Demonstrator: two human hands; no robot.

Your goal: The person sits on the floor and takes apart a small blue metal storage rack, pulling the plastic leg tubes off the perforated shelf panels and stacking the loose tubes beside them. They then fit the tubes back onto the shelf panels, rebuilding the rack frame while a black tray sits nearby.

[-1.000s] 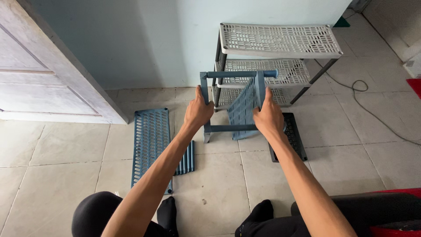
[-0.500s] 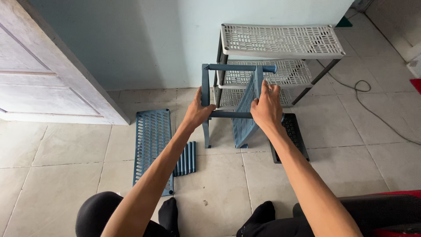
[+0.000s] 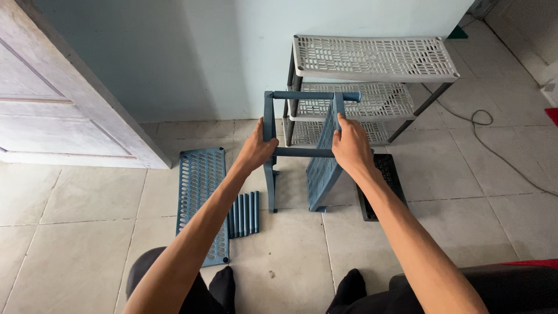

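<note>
A blue plastic rack frame (image 3: 302,152) stands upright on the tiled floor in front of me, made of posts and crossbars. My left hand (image 3: 256,150) grips its left post near the middle crossbar. My right hand (image 3: 350,146) holds the edge of a blue perforated shelf panel (image 3: 322,163) that hangs tilted on the frame's right side. A top crossbar (image 3: 314,95) spans the frame.
A grey three-tier rack (image 3: 372,75) stands against the wall behind. A second blue shelf panel (image 3: 201,200) and several loose blue tubes (image 3: 244,214) lie on the floor at left. A dark panel (image 3: 386,186) lies at right. A door (image 3: 64,110) is at left, a cable (image 3: 494,139) at right.
The frame has been lifted more upright, closer to the grey rack. My right hand shifted from the frame's right side onto the tilted shelf panel's edge.
</note>
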